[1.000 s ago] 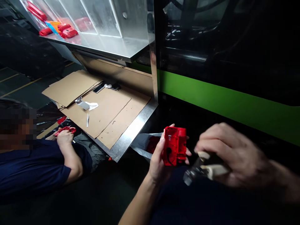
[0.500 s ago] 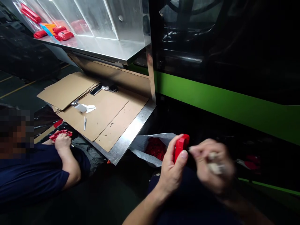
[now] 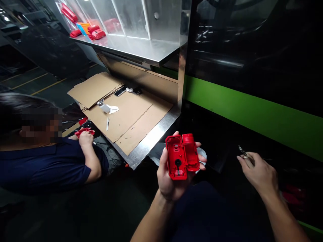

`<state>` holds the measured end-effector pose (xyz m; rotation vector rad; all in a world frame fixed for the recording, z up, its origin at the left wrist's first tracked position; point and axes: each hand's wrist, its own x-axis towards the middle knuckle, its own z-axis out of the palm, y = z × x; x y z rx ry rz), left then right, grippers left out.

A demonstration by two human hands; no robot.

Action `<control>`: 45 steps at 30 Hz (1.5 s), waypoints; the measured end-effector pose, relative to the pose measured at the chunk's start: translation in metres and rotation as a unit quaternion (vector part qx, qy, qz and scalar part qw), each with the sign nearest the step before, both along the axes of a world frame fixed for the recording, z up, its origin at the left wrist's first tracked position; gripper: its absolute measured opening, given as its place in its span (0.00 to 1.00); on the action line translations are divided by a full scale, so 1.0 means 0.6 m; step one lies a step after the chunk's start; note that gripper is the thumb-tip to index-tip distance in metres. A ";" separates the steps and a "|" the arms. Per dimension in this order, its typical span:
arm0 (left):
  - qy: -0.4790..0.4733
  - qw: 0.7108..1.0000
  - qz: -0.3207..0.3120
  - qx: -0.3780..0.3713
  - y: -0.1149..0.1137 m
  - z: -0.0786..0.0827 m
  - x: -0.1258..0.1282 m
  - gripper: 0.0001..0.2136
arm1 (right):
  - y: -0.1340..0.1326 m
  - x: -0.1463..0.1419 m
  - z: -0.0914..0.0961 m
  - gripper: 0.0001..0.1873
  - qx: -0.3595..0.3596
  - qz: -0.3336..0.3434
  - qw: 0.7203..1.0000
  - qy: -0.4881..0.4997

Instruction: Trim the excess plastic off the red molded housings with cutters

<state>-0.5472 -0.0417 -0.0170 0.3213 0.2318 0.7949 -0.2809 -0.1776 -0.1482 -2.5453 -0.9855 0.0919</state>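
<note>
My left hand (image 3: 171,178) is closed round a red plastic housing (image 3: 182,156), held upright with its hollow inner side facing me. My right hand (image 3: 258,171) is off to the right, apart from the housing, its fingers pinched on a small thin tool (image 3: 243,153) whose tip points up and left. Behind the housing a white bag (image 3: 157,154) lies on the dark floor, mostly hidden by my left hand.
A steel table (image 3: 151,139) covered with cardboard sheets (image 3: 121,111) stands to the left, with a phone (image 3: 120,91) and small items on it. A shelf above holds red parts (image 3: 96,33). A co-worker's hand (image 3: 85,136) at left holds a red part. A green-striped machine (image 3: 252,114) fills the right.
The red housing has turned from edge-on to face me. My right hand has moved right, away from the housing, and the view has shifted.
</note>
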 end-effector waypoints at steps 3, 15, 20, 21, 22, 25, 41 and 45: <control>-0.004 1.000 0.015 0.020 0.000 0.000 -0.004 0.28 | -0.014 -0.024 -0.015 0.23 -0.038 -0.015 0.997 0.067; -0.006 0.998 0.030 0.057 0.026 -0.002 -0.036 0.27 | 0.015 -0.060 -0.018 0.27 -0.014 0.073 0.992 0.107; 0.002 0.994 0.063 0.087 0.044 0.001 -0.067 0.29 | 0.042 -0.083 -0.043 0.30 -0.024 0.133 0.989 0.062; 0.005 0.994 0.068 0.089 0.048 0.001 -0.075 0.29 | 0.052 -0.090 -0.050 0.30 -0.030 0.160 0.985 0.051; 0.008 0.993 0.072 0.089 0.053 0.000 -0.084 0.29 | 0.064 -0.097 -0.056 0.31 -0.035 0.194 0.979 0.040; 0.002 0.992 0.087 0.087 0.068 -0.007 -0.113 0.29 | 0.121 -0.136 -0.069 0.29 -0.037 0.308 0.950 0.025; 0.653 0.673 0.183 0.294 0.170 -0.206 -0.339 0.32 | 0.575 -0.430 -0.192 0.37 -0.087 0.456 0.886 0.003; 0.735 0.546 0.154 0.372 0.364 -0.266 -0.360 0.29 | 0.425 -0.421 -0.205 0.38 -0.049 0.444 0.895 0.001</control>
